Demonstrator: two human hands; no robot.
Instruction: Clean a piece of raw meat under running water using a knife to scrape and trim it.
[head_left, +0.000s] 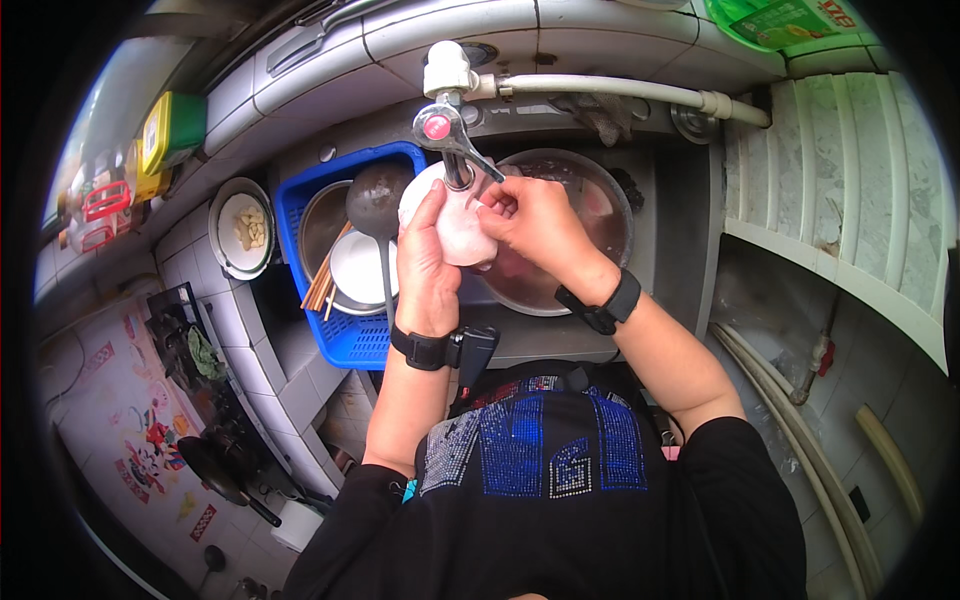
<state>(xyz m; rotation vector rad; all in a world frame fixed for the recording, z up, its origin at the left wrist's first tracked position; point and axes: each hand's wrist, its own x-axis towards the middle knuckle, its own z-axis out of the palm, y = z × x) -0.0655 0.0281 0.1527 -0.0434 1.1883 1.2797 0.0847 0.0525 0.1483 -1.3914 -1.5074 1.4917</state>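
My left hand (429, 262) holds a pale pink piece of raw meat (466, 234) under the faucet (453, 142), its thumb up along the near-left side. Curled in at the meat's right edge, my right hand (534, 221) pinches there with thumb and fingertips; anything small between them is hidden. Below and to the right stands a round metal basin (600, 262) of cloudy reddish water in the sink. More pale meat (596, 201) shows in that water. The faucet's lever reaches down close to my right knuckles.
Left of my hands, a blue plastic basket (341, 346) holds a metal pot, a white bowl (367, 266), wooden chopsticks (324, 281) and a ladle (381, 201). Beyond it sits a bowl of peeled garlic-like cloves (251, 229). A white pipe (600, 85) runs behind the sink; a mesh cloth (607, 116) hangs there.
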